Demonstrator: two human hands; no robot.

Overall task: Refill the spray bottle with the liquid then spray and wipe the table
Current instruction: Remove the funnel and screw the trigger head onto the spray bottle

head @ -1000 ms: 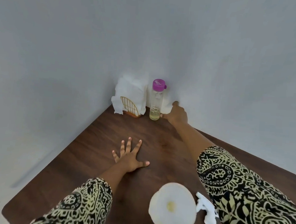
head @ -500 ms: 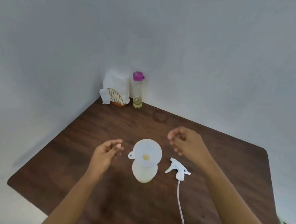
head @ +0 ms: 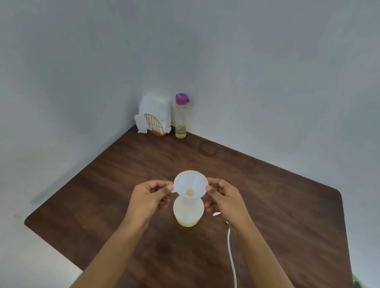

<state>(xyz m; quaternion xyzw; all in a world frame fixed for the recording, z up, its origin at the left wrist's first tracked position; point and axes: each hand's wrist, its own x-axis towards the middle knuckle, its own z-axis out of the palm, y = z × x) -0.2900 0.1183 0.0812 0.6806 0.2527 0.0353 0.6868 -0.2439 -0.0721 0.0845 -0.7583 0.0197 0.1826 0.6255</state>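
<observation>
Head view, funnel (head: 190, 184) between left fingers (head: 162, 185), right fingers (head: 213, 189)

left hand (head: 146, 199), right hand (head: 227, 201), bare forearms (head: 116, 246)

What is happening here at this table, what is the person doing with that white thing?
A person holds a white funnel with both hands: the left hand pinches its small tab, the right hand the opposite rim. The funnel sits atop the open spray bottle, which holds a little yellowish liquid. The sprayer's tube lies on the table beside it. The purple-capped bottle stands capped in the far corner.
</observation>
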